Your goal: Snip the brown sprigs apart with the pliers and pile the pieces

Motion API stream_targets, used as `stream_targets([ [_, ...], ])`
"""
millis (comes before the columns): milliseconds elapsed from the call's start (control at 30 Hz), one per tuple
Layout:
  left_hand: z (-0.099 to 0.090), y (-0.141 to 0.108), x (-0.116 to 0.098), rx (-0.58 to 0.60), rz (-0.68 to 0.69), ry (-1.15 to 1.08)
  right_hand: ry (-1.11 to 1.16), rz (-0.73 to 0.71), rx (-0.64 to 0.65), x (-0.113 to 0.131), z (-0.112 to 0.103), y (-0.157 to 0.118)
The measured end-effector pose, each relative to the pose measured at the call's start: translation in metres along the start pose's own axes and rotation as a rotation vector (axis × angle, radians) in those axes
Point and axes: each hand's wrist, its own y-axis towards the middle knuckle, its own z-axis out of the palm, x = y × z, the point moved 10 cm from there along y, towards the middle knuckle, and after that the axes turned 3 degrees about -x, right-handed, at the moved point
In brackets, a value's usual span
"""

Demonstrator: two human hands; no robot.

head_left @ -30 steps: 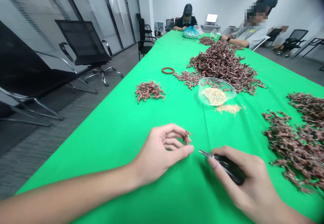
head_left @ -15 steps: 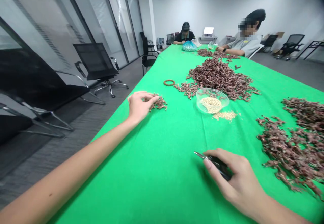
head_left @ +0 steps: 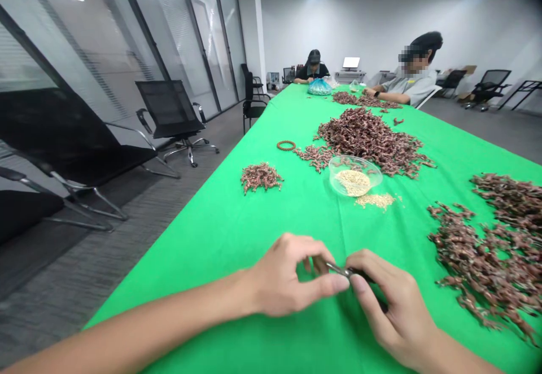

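My right hand (head_left: 393,300) is wrapped round a dark-handled tool (head_left: 339,268) with a thin metal tip. The tip points left, into the curve of my left hand (head_left: 292,275). Thumb and fingers of my left hand are bent together at that tip; whatever they pinch is too small to make out. Beyond my left hand sits a small pile of reddish-brown pieces (head_left: 261,177). A clear plastic bowl (head_left: 332,179) with pale bits in it stands ahead of my hands, and more pale bits (head_left: 376,200) lie beside it.
A large brown pile (head_left: 368,140) lies behind the bowl, another (head_left: 486,255) at the right. A brown ring (head_left: 286,145) rests on the green cloth (head_left: 237,233). Two people sit farther off, near a blue bag (head_left: 319,87). Chairs (head_left: 167,109) stand at the left.
My left hand has come back from the small pile to the tool's tip in front of my right hand. The right hand has stayed about where it was, still holding the tool. The view has tilted up slightly.
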Motion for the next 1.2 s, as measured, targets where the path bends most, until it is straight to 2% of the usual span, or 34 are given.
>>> stream_targets([
  [67, 0.011, -0.005, 0.004, 0.021, -0.029, -0.053, -0.027, -0.052, 0.006, 0.005, 0.002, -0.001],
  [233, 0.011, -0.010, 0.016, 0.009, -0.023, -0.071, -0.076, -0.071, 0.061, 0.007, 0.008, -0.001],
  [567, 0.009, -0.017, 0.011, -0.053, 0.069, 0.024, -0.063, -0.048, 0.099, 0.008, 0.012, 0.002],
  [733, 0.008, -0.018, 0.010, -0.079, 0.103, 0.075, -0.138, -0.018, 0.141, 0.005, 0.015, -0.001],
  [867, 0.010, -0.020, 0.005, -0.091, 0.154, 0.138, -0.256, -0.046, 0.109, 0.003, 0.019, -0.004],
  [1033, 0.007, -0.019, 0.007, -0.123, 0.121, 0.133, -0.378, -0.096, 0.016, 0.004, 0.016, -0.003],
  [1200, 0.009, -0.018, 0.009, -0.078, 0.111, 0.152, -0.402, -0.097, 0.084, 0.006, 0.018, -0.004],
])
